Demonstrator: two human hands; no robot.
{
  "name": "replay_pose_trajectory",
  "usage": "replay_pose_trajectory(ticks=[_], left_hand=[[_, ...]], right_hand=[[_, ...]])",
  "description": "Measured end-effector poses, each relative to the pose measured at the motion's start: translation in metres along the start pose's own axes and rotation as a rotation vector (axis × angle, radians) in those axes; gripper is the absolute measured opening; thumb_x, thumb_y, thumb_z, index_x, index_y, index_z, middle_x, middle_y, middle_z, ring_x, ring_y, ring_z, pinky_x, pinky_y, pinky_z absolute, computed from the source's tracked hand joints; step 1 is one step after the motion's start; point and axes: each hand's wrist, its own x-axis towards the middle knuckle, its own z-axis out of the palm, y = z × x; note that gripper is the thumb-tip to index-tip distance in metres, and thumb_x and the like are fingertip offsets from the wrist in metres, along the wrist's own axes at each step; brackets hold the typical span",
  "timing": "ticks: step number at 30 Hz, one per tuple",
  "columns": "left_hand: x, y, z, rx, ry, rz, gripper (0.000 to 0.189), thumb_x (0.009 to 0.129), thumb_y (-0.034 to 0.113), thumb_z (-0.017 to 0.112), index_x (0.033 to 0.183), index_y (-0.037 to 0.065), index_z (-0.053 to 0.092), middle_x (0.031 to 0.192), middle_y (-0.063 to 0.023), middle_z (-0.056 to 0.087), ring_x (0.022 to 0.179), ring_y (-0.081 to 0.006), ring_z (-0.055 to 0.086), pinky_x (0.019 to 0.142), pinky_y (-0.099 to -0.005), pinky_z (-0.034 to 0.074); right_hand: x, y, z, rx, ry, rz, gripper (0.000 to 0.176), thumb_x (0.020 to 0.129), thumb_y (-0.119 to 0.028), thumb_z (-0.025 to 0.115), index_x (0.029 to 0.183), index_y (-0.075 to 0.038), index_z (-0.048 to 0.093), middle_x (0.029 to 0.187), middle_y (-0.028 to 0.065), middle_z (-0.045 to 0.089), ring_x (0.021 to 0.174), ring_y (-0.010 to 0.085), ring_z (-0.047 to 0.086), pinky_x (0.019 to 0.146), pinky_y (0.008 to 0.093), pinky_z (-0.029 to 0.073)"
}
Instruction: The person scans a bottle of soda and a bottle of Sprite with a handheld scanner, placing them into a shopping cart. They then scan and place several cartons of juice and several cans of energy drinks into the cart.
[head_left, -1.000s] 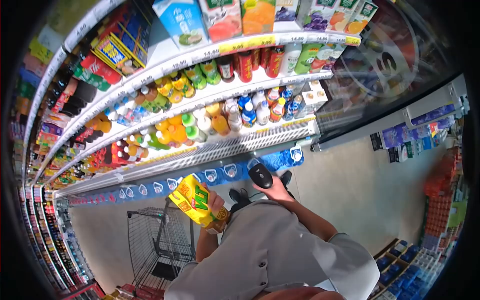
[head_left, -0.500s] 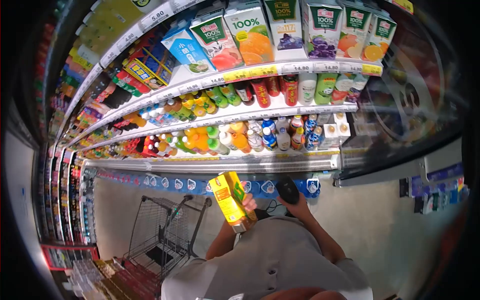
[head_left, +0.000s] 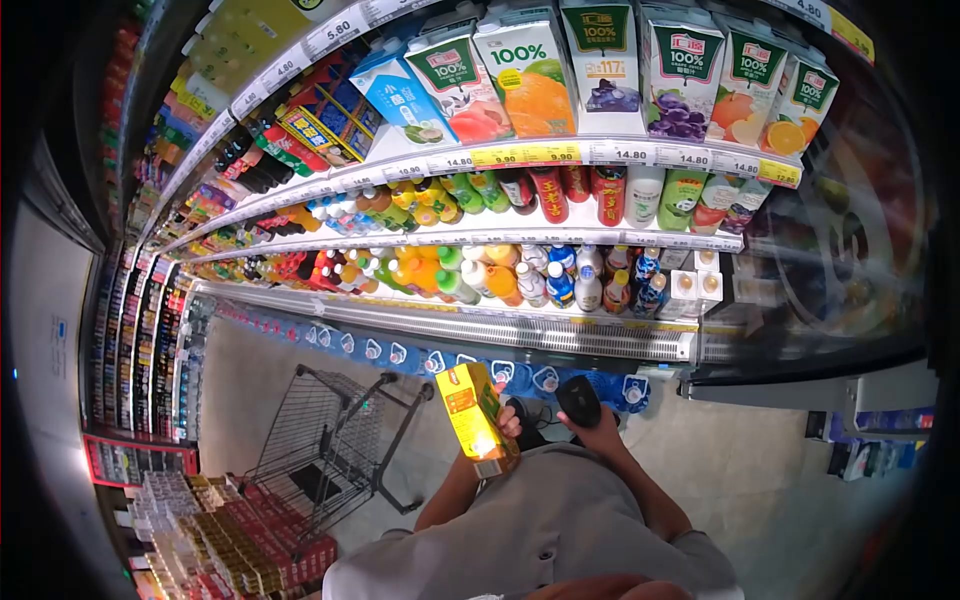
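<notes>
Ok so the left hand [head_left: 508, 420] is wrapped around the lower end of a yellow drink pack [head_left: 472, 413], fingers clenched on one edge, and the pack is up in the air just right of the shopping cart [head_left: 320, 455] handle, tilted with its top leaning toward the cart. The right hand [head_left: 597, 432] is gripping a black scanner [head_left: 578, 400], which sits past the pack on the side away from the cart, near it but not touching as far as I can tell. Biggest risk imo: that pack is held one-handed, low down and by the edge, so most of its weight hangs above the grip. If the fingers loosen, it could tip out and drop onto the floor [head_left: 760, 470] on the near side of the cart rather than into the basket. Second thing: the scanner's nose looks pointed at the narrow side of the pack, and I can't see where the barcode is, so a read could easily miss and the wrist would have to twist more, which makes that shaky grip worse. Also the cart stands free on the floor beside the person's legs, and a bump could roll it off.
</notes>
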Motion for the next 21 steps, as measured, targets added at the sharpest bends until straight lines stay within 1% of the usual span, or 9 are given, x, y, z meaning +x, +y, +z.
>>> replay_pose_trajectory(ticks=[3,5,8,11,13,15,17,19,21], left_hand=[[-0.001,0.004,0.003,0.116,0.063,0.021,0.067,0.098,0.059,0.052,0.154,0.024,0.039,0.081,-0.0035,0.049,0.071,-0.0191,0.044,0.074,-0.0356,0.038],[0.004,0.014,0.008,0.077,-0.025,-0.024,0.055,0.1,0.048,0.053,0.151,0.029,0.043,0.083,-0.0062,0.046,0.074,-0.0198,0.044,0.076,-0.0358,0.038],[0.004,0.03,0.008,-0.053,-0.045,-0.075,0.059,0.098,0.053,0.054,0.149,0.026,0.046,0.086,-0.0072,0.049,0.077,-0.0216,0.047,0.08,-0.036,0.039],[0.008,0.055,0.021,0.039,0.113,-0.011,0.066,0.094,0.062,0.053,0.143,0.018,0.051,0.094,-0.0104,0.059,0.084,-0.0273,0.058,0.082,-0.04,0.046],[0.015,0.081,0.028,0.045,0.197,0.012,0.074,0.091,0.07,0.049,0.136,0.012,0.056,0.106,-0.0145,0.067,0.094,-0.0349,0.065,0.084,-0.048,0.052],[0.026,0.102,0.029,0.091,0.213,0.186,0.067,0.097,0.065,0.045,0.135,0.012,0.058,0.117,-0.0149,0.068,0.105,-0.0359,0.066,0.092,-0.0528,0.053],[0.037,0.122,0.044,-0.011,0.282,0.307,0.06,0.101,0.058,0.044,0.139,0.013,0.056,0.127,-0.0143,0.066,0.114,-0.0351,0.064,0.101,-0.0532,0.05],[0.047,0.158,0.036,-0.002,0.193,0.337,0.058,0.103,0.052,0.044,0.144,0.012,0.051,0.138,-0.0142,0.061,0.124,-0.0354,0.06,0.108,-0.0544,0.045],[0.063,0.193,0.06,0.136,0.329,0.46,0.06,0.104,0.052,0.042,0.147,0.01,0.048,0.143,-0.0141,0.057,0.127,-0.0355,0.057,0.11,-0.0543,0.043]], right_hand=[[0.004,0.003,0.008,-0.004,0.004,0.002,0.036,0.083,-0.032,0.086,0.1,-0.003,0.072,0.08,0.0032,0.07,0.074,0.0103,0.061,0.069,0.0322,0.052],[0.008,0.006,0.014,-0.008,0.002,0.005,0.036,0.082,-0.032,0.086,0.099,-0.003,0.072,0.08,0.0032,0.07,0.073,0.0106,0.062,0.069,0.0321,0.052],[0.013,-0.003,0.025,0.005,0.017,0.021,0.036,0.082,-0.032,0.086,0.098,-0.003,0.072,0.079,0.0031,0.07,0.071,0.0115,0.063,0.068,0.0319,0.052],[0.015,-0.006,0.037,0.004,0.047,0.025,0.035,0.082,-0.032,0.085,0.097,-0.003,0.072,0.077,0.003,0.07,0.07,0.0119,0.064,0.067,0.0313,0.052],[0.02,-0.009,0.041,-0.027,0.06,0.01,0.034,0.083,-0.032,0.085,0.096,-0.003,0.072,0.076,0.0029,0.071,0.07,0.0119,0.065,0.066,0.0308,0.052],[0.022,-0.014,0.046,-0.025,0.078,0.131,0.034,0.084,-0.029,0.084,0.101,-0.002,0.073,0.083,0.006,0.074,0.076,0.0116,0.066,0.072,0.0343,0.054],[0.027,-0.016,0.053,-0.034,0.101,0.072,0.033,0.084,-0.029,0.084,0.099,-0.002,0.073,0.082,0.0054,0.074,0.073,0.0108,0.065,0.069,0.0339,0.053],[0.028,-0.013,0.06,-0.035,0.107,0.025,0.032,0.084,-0.028,0.084,0.097,-0.001,0.073,0.082,0.0048,0.073,0.07,0.01,0.063,0.067,0.0335,0.053],[0.032,-0.01,0.067,-0.046,0.099,0.049,0.028,0.084,-0.026,0.084,0.095,-0.002,0.074,0.077,0.0031,0.072,0.066,0.0085,0.061,0.064,0.0315,0.051]])
